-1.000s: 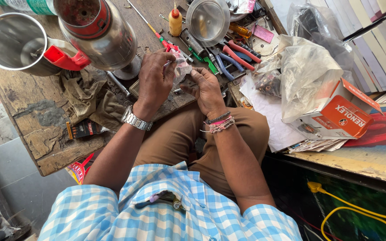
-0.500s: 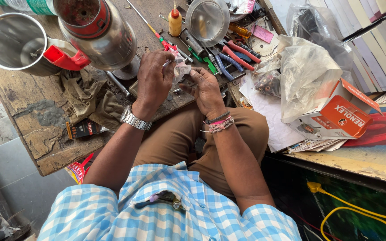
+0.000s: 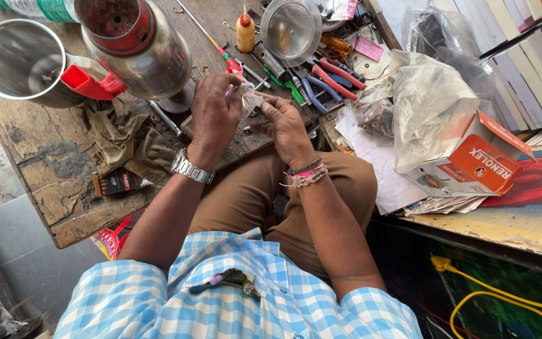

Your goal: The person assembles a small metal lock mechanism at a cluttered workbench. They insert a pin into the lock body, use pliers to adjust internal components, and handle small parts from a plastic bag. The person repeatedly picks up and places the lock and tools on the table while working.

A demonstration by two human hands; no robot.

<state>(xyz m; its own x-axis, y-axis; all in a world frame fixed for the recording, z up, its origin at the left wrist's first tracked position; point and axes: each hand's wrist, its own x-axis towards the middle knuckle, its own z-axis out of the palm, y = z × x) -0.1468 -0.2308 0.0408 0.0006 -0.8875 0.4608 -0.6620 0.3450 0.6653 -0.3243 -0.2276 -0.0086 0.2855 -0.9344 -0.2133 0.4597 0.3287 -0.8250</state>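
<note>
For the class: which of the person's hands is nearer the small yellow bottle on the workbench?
Left. The left hand sits just below the yellow bottle; the right hand lies lower and farther off.

We see the scene in even, bright daylight, soft enough that shadows stay short and faint; the darkest patch lies under the yellow-edged painted tabletop (image 3: pixel 522 235) at lower right, where detail sinks into black. Glare shows on the polished steel jar with the red collar (image 3: pixel 139 47), on the open steel cup with the red handle (image 3: pixel 17 59) and on the round steel lid (image 3: pixel 291 28). The crumpled clear plastic bag (image 3: pixel 431 107) gleams pale and nearly washes out. Focus is sharp in the middle; straight lines bow toward the edges, as the worn wooden workbench (image 3: pixel 64 169) shows, and the corners look stretched and a little soft.
</note>
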